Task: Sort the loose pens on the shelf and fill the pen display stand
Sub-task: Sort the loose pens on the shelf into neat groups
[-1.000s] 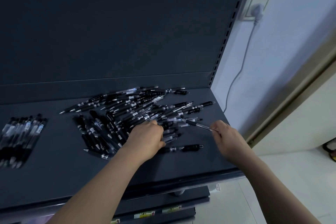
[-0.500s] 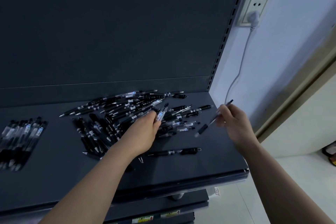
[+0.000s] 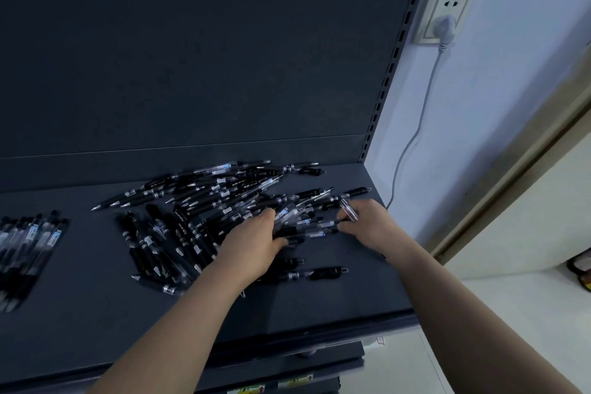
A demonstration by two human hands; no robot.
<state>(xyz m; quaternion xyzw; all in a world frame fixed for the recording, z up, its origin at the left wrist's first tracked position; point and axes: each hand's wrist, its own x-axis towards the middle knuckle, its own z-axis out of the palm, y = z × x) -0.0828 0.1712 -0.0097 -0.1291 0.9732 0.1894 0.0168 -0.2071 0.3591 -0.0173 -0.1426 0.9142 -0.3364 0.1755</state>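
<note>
So the loose pens (image 3: 204, 201) are a messy heap in the middle of the frame, on the dark shelf (image 3: 319, 313). The upper ones mostly run lower left to upper right. The chunky black ones at the heap's lower left slant the other way.

Our left hand (image 3: 256, 246) is dug into the heap's right side, fingers curled round what looks like a bunch of clear pens (image 3: 286, 214) poking out up and to the right. Our right hand (image 3: 371, 227) is just right of it, pinching one clear pen (image 3: 348, 210) by thumb and fingertips.

The pens between the two hands lie roughly across the frame, so we'd guess either hand could take one side-on. Left is nearer the bulk, right is nearer the strays by the shelf's right edge.

Further out:
- A lone black pen (image 3: 326, 273) lies below the hands, apart from the heap.
- A tidy sorted row (image 3: 28, 243) sits at the far left edge.
- A wall socket (image 3: 443, 9) with a cord (image 3: 415, 134) is at upper right.

We see no display stand anywhere. The tangle looks like the main nuisance, since pulling one pen could drag its neighbours along.
</note>
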